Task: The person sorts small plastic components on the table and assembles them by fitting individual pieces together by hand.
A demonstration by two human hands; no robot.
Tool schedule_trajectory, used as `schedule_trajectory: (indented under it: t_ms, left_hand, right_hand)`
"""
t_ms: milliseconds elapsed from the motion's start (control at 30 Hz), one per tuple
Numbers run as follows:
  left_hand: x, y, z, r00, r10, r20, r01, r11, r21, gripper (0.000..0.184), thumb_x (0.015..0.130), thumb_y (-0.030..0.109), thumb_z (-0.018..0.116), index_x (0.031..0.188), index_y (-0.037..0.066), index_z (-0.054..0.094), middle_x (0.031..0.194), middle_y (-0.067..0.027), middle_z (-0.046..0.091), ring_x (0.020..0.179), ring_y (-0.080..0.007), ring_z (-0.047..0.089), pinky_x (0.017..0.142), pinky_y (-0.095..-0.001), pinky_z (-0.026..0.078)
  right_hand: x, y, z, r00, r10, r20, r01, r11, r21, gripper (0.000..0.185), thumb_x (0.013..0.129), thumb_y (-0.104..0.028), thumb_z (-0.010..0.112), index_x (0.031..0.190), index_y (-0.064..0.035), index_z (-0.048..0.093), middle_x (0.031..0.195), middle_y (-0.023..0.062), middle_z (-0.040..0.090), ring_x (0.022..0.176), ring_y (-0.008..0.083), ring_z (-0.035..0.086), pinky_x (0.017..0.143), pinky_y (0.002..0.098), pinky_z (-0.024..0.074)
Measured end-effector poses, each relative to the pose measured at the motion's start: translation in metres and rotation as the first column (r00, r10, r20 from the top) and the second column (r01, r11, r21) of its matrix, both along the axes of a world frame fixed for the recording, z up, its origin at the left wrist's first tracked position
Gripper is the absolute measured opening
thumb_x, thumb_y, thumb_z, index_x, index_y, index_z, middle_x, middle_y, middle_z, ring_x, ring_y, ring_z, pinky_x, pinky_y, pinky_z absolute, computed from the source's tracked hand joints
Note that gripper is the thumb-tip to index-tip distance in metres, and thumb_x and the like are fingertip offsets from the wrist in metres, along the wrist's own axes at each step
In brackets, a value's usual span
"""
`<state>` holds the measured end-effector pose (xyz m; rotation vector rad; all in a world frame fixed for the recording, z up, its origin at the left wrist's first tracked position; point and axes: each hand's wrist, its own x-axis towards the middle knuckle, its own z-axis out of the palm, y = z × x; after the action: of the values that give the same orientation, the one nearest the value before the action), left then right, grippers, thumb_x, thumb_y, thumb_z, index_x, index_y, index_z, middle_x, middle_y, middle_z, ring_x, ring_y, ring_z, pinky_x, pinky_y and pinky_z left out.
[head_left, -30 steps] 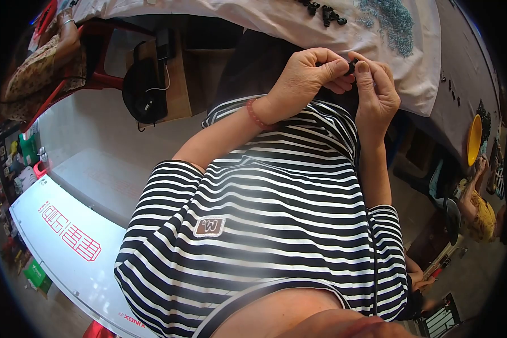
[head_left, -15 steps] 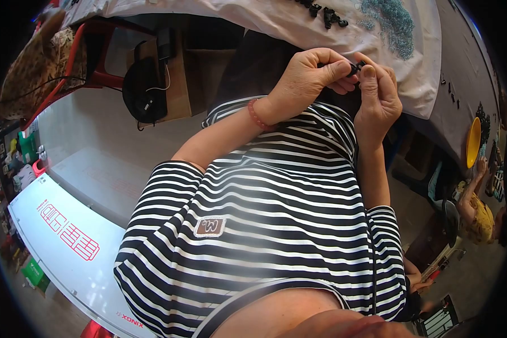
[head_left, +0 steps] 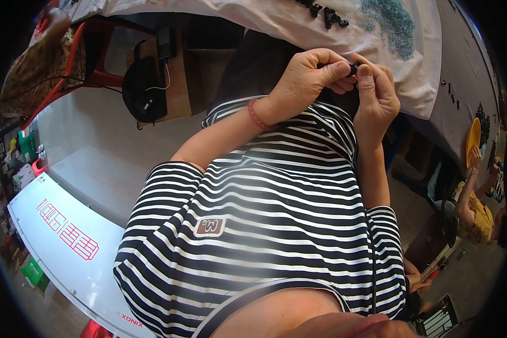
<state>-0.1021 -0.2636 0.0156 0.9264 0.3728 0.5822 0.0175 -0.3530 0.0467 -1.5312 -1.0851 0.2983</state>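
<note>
My left hand (head_left: pixel 316 79), with a pink bead bracelet at its wrist, pinches a small black part (head_left: pixel 353 69) between thumb and fingers. Its exact kind cannot be made out. My right hand (head_left: pixel 376 93) meets it from the other side, thumb and forefinger closed on the same black part or on a second piece joined to it; the fingertips hide which. Both hands are held over the near edge of the table, above my lap. Beyond them, several small black parts (head_left: pixel 331 19) lie on the pale tablecloth (head_left: pixel 321 36), beside a pile of tiny blue-grey pieces (head_left: pixel 393 28).
At the right, a person in yellow (head_left: pixel 479 222) has a hand at a yellow plate (head_left: pixel 472 141) on a grey-covered table (head_left: pixel 428 121). A red chair (head_left: pixel 104 78), a cardboard box (head_left: pixel 177 84) with a black bag (head_left: pixel 141 93) and a white panel (head_left: pixel 67 236) are at the left.
My hands have drawn slightly closer together, and less of the black part shows between the fingertips. The person at the right has moved a hand up to the yellow plate.
</note>
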Motion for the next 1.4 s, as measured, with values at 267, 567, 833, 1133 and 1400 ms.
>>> schedule_trajectory:
  t_ms: [267,567,833,1133,1400]
  left_hand:
    - [-0.001,0.000,0.000,1.000,0.005,0.015,-0.006,1.000,0.017,0.029,0.100,0.023,0.063,0.110,-0.003,0.065,0.096,-0.0140,0.073,0.087,-0.0192,0.073,0.080,-0.0293,0.060]
    - [-0.002,-0.002,-0.002,1.000,0.009,0.024,-0.009,1.000,0.015,0.028,0.100,0.023,0.063,0.109,-0.003,0.066,0.096,-0.0134,0.073,0.086,-0.0182,0.072,0.079,-0.0286,0.059]
    - [0.000,-0.004,-0.002,0.999,0.028,0.036,-0.027,0.999,-0.026,0.025,0.099,0.019,0.063,0.105,-0.005,0.067,0.090,-0.0125,0.072,0.081,-0.0169,0.071,0.075,-0.0280,0.060]
    - [-0.002,-0.002,-0.002,0.999,0.038,0.020,-0.039,0.999,0.026,0.028,0.100,0.024,0.063,0.107,-0.003,0.066,0.092,-0.0117,0.073,0.084,-0.0165,0.071,0.079,-0.0283,0.058]
    - [-0.003,-0.003,0.002,0.998,0.067,0.013,-0.066,0.996,-0.055,0.023,0.098,0.018,0.066,0.103,-0.005,0.068,0.089,-0.0113,0.072,0.079,-0.0150,0.070,0.073,-0.0256,0.059]
  right_hand:
    - [0.000,0.002,-0.001,0.997,-0.034,0.069,0.034,0.999,-0.001,0.017,0.098,-0.012,0.065,0.107,-0.0014,0.075,0.086,0.0018,0.063,0.075,0.0083,0.056,0.068,0.0221,0.0452]
    - [0.000,0.001,-0.004,0.989,-0.050,0.140,0.049,0.999,0.005,0.015,0.096,-0.012,0.066,0.104,-0.0027,0.076,0.083,0.0021,0.064,0.076,0.0112,0.056,0.070,0.0252,0.0442]
    - [-0.001,0.001,-0.002,0.975,-0.057,0.215,0.058,0.998,0.002,0.014,0.095,-0.013,0.067,0.101,-0.0046,0.076,0.081,0.0022,0.065,0.078,0.0133,0.056,0.074,0.0276,0.0427]
    - [0.001,0.003,0.003,0.999,0.004,0.048,-0.002,0.999,-0.051,0.015,0.095,-0.010,0.066,0.105,-0.0035,0.075,0.083,0.0034,0.066,0.077,0.0145,0.057,0.073,0.0276,0.0449]
    - [0.016,0.000,0.010,0.818,0.146,0.556,-0.065,0.985,-0.163,0.031,0.091,-0.019,0.071,0.120,-0.0070,0.068,0.082,-0.0008,0.065,0.076,0.0132,0.059,0.087,0.0343,0.0367]
